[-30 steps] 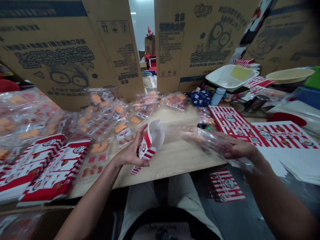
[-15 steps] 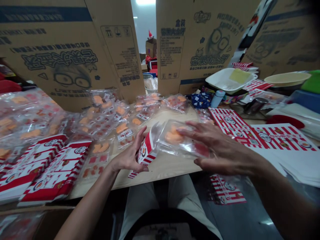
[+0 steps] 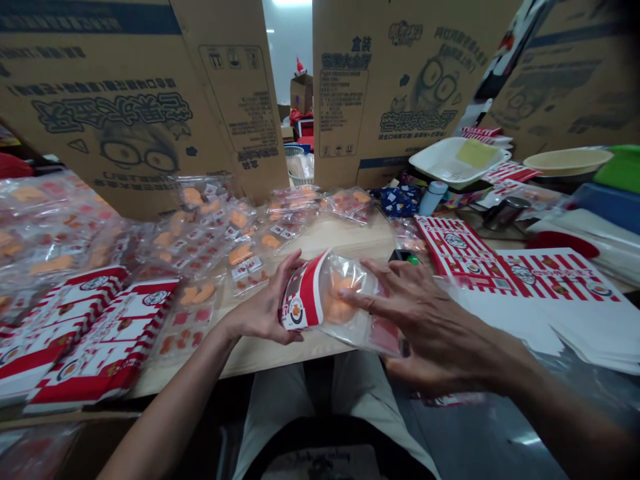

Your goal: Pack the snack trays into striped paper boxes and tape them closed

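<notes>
My left hand is closed around a small red-and-white striped paper box, whose open mouth faces right. At that mouth is a clear plastic packet with orange pieces and something red inside, its left end partly within the box. My right hand grips the packet, index finger pressed on the orange pieces and thumb below. The inside of the box is hidden.
Similar clear packets are heaped along the left and back of the wooden table. Flat striped boxes lie at left, striped sheets at right. Cardboard panels stand behind, and a white basket sits at back right.
The packet has moved left and down, and its end has entered the box mouth. My left hand has turned the box so its printed side faces me more.
</notes>
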### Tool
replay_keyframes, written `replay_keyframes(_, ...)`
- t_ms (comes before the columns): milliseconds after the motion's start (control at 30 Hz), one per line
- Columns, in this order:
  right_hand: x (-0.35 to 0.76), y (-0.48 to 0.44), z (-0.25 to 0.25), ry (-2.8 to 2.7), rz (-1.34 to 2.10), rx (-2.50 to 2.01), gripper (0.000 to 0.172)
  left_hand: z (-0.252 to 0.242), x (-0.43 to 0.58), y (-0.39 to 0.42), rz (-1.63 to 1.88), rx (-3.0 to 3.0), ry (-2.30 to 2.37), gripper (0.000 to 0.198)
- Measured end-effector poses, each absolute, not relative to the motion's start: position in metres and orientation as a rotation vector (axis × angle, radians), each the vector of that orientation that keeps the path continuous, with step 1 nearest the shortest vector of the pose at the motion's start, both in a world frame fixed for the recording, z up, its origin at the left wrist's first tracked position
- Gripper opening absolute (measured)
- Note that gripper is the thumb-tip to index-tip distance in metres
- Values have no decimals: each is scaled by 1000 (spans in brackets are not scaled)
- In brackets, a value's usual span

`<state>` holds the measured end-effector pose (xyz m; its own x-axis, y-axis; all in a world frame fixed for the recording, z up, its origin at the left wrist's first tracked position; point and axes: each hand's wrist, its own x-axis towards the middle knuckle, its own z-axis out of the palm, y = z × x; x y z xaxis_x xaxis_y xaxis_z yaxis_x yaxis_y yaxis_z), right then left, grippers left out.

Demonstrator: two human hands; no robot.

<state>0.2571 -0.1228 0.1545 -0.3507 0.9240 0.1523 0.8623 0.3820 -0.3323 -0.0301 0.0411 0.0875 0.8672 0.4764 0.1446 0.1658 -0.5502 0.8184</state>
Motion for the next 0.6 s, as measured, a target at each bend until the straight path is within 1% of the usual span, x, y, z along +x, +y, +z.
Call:
replay_keyframes(167,266,-114,156,-2469,394,-1482,83,95,-29,41,300,2248,486,138)
replay_keyframes(367,269,-93,156,-2597,400,-1292,83,88,-14,38,329,2289,392,133)
replay_keyframes(467,269,-72,135,-2694,362,-1306,76,73,-8,42,284,2399,417,133)
replay_keyframes(533,265,-58,109,-2731,276,-1384,70,58,-6,49,197,2493,519,133)
replay_keyframes(600,261,-46,77,-2755,231,-1433,69,42,-4,57,76,2549,626,131)
